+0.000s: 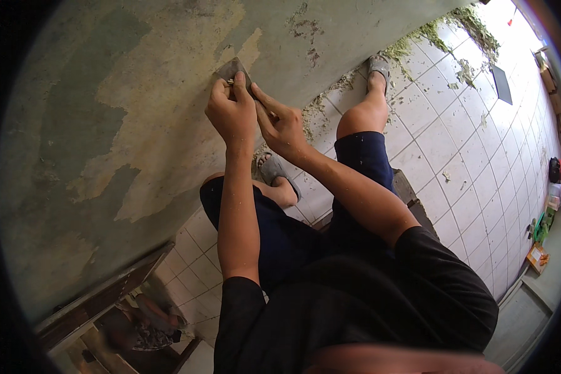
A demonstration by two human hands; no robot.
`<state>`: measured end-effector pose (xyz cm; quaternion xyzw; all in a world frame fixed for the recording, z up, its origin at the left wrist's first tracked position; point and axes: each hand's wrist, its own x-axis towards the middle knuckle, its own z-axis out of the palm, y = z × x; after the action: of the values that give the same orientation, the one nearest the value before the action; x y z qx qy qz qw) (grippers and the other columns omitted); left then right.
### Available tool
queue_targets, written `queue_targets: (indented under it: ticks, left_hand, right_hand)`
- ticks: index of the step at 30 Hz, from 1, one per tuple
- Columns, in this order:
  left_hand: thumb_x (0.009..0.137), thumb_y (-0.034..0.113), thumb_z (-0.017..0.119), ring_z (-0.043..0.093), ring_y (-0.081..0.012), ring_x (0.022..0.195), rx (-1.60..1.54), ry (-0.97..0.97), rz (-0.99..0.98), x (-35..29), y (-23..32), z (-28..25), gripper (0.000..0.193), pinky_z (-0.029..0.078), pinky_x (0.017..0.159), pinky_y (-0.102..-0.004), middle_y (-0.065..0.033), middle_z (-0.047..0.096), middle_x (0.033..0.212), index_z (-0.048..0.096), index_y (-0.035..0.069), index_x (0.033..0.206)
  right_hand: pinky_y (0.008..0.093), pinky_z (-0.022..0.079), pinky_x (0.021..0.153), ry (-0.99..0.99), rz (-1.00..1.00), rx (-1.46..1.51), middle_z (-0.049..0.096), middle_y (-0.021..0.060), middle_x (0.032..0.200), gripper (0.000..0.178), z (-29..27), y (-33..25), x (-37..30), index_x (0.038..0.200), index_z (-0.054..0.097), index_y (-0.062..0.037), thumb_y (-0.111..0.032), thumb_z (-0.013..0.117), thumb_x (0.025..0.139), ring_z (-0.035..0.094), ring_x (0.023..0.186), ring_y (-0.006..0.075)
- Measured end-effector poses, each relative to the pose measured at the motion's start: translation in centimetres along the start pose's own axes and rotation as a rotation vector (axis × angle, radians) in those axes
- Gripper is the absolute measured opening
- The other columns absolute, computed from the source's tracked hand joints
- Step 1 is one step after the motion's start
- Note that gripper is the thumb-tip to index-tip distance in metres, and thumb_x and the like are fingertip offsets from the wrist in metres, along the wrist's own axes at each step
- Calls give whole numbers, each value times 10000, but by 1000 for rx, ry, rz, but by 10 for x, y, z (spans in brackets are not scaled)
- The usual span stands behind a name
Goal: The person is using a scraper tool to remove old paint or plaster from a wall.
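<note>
Left of my fingers spreads the patchy wall [162,81]. Pinched at the tips of my left hand [232,117], nearer its broad end, is the scraper [230,66], its long axis slanting down-right into my right hand [285,129], whose fingers clamp its lower end. They mostly hide that end; wall contact I can't make out.

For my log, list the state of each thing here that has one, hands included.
Left hand: closed on the scraper, thumb on its blade
Right hand: closed on the scraper, index finger extended
Scraper: held at the wall
Wall: patchy, coating partly gone
Flakes: heaped near the wall, scattered over the tiles
Sandals: worn
Dark panel: lying on the tiles
</note>
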<state>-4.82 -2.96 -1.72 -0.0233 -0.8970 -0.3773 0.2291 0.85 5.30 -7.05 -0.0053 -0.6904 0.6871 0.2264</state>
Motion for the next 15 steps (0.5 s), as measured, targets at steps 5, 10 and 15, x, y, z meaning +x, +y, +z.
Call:
queue_targets:
  ticks: [5, 10, 15]
  left_hand:
    - [985, 256, 679, 678, -328, 586, -71, 49, 50, 11, 13, 2, 389, 495, 573, -427, -182, 682, 662, 573, -20, 733]
    - [1000, 305, 669, 693, -265, 611, -78, 102, 41, 11, 14, 6, 415, 498, 591, -405, -144, 718, 700, 589, -17, 751]
    - [981, 256, 673, 707, -363, 649, 2, 40, -17, -2, 7, 5, 374, 519, 605, -433, -197, 707, 709, 579, -19, 746]
  right_hand:
    - [300, 475, 563, 5, -26, -76, 592, 220, 675, 403, -3, -4, 15, 1366, 656, -27, -92, 661, 968, 521, 542, 125]
    - [302, 471, 562, 19, -96, -39, 585, 215, 673, 425, -2, -1, 18, 1377, 648, -27, -79, 669, 956, 518, 534, 138]
    - [301, 475, 567, 18, -61, -25, 586, 217, 679, 427, -1, 10, 1, 1380, 644, -25, -79, 668, 958, 524, 537, 142]
